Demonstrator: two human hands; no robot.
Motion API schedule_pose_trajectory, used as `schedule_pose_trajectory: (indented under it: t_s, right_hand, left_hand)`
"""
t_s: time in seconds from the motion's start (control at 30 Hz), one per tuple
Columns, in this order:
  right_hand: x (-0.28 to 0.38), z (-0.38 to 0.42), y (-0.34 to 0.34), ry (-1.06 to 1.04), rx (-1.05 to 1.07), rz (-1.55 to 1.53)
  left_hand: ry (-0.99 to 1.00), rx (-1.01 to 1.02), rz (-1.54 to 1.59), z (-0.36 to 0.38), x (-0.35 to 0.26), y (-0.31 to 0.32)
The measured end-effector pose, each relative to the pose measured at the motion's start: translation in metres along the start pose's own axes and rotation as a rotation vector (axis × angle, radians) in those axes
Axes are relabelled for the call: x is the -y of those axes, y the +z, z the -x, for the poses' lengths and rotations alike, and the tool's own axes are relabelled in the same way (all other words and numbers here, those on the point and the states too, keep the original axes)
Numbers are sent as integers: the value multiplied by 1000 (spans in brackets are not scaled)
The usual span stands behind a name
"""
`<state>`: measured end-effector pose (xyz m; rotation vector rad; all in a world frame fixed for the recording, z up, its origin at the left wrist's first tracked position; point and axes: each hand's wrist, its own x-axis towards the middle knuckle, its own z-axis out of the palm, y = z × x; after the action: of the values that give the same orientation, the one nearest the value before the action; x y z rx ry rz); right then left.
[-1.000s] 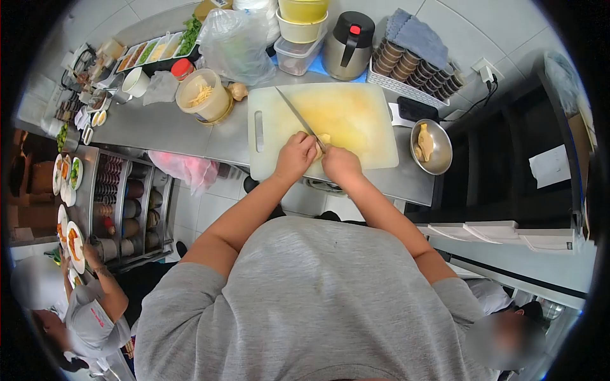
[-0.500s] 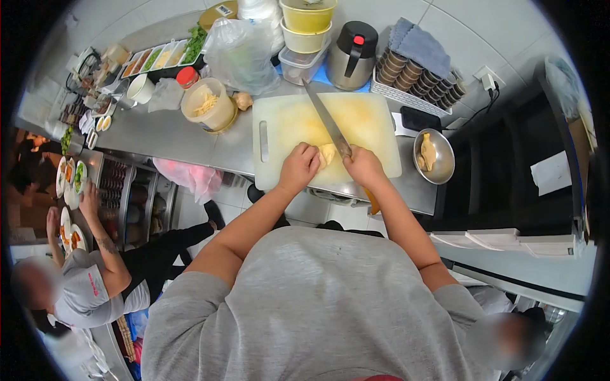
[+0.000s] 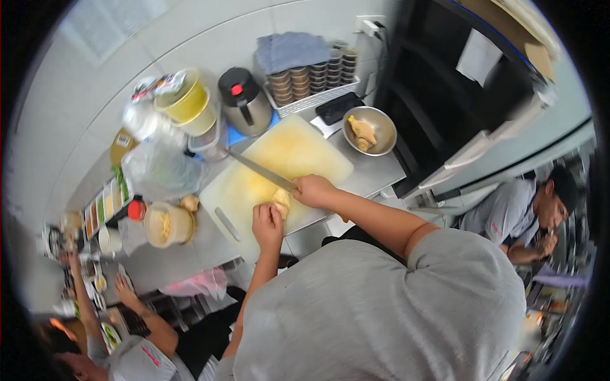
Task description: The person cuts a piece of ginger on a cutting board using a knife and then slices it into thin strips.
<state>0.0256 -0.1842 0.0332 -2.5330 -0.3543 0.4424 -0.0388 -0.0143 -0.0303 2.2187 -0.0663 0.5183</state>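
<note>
My right hand (image 3: 316, 191) is closed around the handle of a large kitchen knife (image 3: 262, 170). Its long blade slants up and left across the white, yellow-stained cutting board (image 3: 298, 143). Close to the board's near edge, my left hand (image 3: 267, 221) presses curled fingers on a pale yellow lump of food (image 3: 281, 200). The lump sits just left of the knife's handle end, partly covered by my fingers. Beyond the board's right corner stands a metal bowl (image 3: 391, 145) with similar pale yellow pieces (image 3: 362, 133) inside.
A tub (image 3: 185, 223) of yellow strips stands left of the board. Behind are stacked containers (image 3: 184, 101), a steel jug (image 3: 246, 105) and a basket (image 3: 309, 95) of small lidded cups. A black phone (image 3: 339, 108) lies near the bowl. Co-workers (image 3: 143, 355) (image 3: 515, 213) are at both sides.
The view has swung to the right, so the counter appears tilted. Both hands keep their grips on knife and lump. The left co-worker's arms now reach toward the counter.
</note>
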Motion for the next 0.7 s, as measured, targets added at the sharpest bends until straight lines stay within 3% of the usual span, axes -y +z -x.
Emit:
schedule_pose_trajectory:
  t_s: [0.27, 0.37, 0.7]
  right_hand:
    - [-2, 22, -7, -28, -63, -62]
    - [-13, 24, 8, -51, -141, -47]
    - [-14, 40, 24, -43, -105, -92]
  left_hand:
    - [103, 29, 120, 1, 9, 3]
    - [28, 76, 174, 1, -2, -1]
    - [19, 84, 202, 4, 7, 4]
